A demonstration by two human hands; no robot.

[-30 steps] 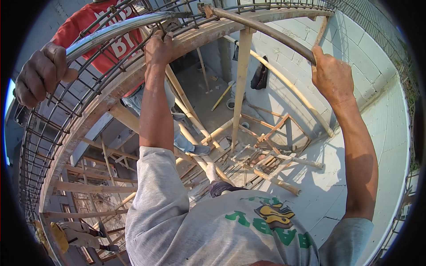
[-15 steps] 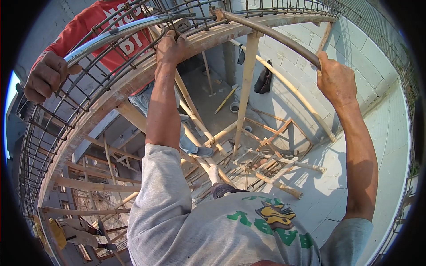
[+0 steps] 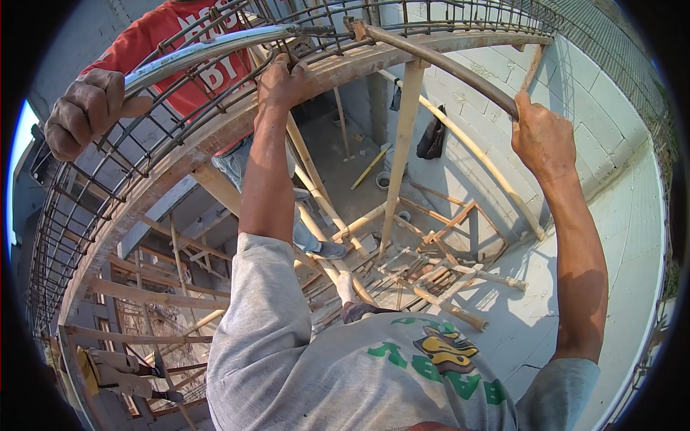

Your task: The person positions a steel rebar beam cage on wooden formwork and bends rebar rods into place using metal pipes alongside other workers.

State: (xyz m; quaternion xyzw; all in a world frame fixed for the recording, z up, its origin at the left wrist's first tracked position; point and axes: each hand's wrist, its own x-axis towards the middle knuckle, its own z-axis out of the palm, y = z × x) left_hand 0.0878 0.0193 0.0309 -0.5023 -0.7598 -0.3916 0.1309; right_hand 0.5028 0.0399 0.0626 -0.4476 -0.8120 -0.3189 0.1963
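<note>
My right hand (image 3: pixel 544 136) is closed around the lower end of a long brown rebar bending bar (image 3: pixel 445 61). The bar slants up to the left, its notched head at the rebar cage (image 3: pixel 136 154). My left hand (image 3: pixel 280 85) is at the edge of the curved wooden formwork board (image 3: pixel 338 74), fingers wrapped around a steel rod of the cage; part of the grip is hidden. Just above it lies a silvery metal pipe (image 3: pixel 215 49), its far end over the cage. A co-worker's hand (image 3: pixel 86 111) grips the near end of that pipe.
A co-worker in a red shirt (image 3: pixel 154 39) stands beyond the cage. Bamboo props (image 3: pixel 399 144) support the formwork. Far below are loose timber, a bucket (image 3: pixel 382 179) and another person (image 3: pixel 122 373). A pale block wall (image 3: pixel 596 79) rises on the right.
The co-worker's hand and the pipe have shifted to the right, the pipe's far end reaching further along the cage. My two hands keep nearly the same positions and grips.
</note>
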